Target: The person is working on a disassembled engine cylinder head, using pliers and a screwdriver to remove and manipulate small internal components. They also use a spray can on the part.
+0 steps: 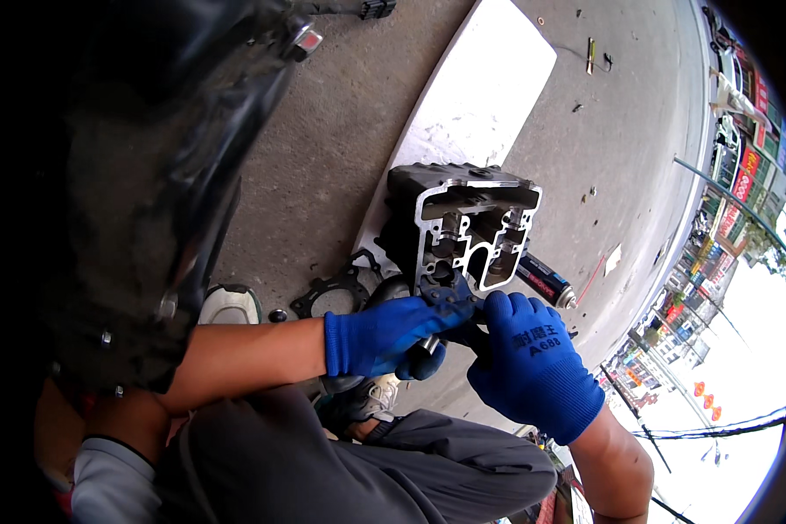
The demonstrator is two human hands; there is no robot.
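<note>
A cylinder head (424, 196) stands on a white board, its open side with bare metal rim turned toward the right. At its lower edge a dark tool that looks like pliers (450, 297) reaches to the metal. My right hand (533, 358), in a blue glove, is closed round the tool's handle. My left hand (384, 336), also gloved in blue, is closed just left of it, with a short silver cylindrical metal piece (429, 344) sticking out between its fingers. The inner ends of both hands' fingers are partly hidden.
The white board (485, 83) runs up the ground. A dark gasket (336, 293) lies left of the cylinder head, a spray can (546, 281) behind its right side. Large black machinery (148, 175) fills the left. Shoes (231, 306) show below; small parts lie scattered at the upper right.
</note>
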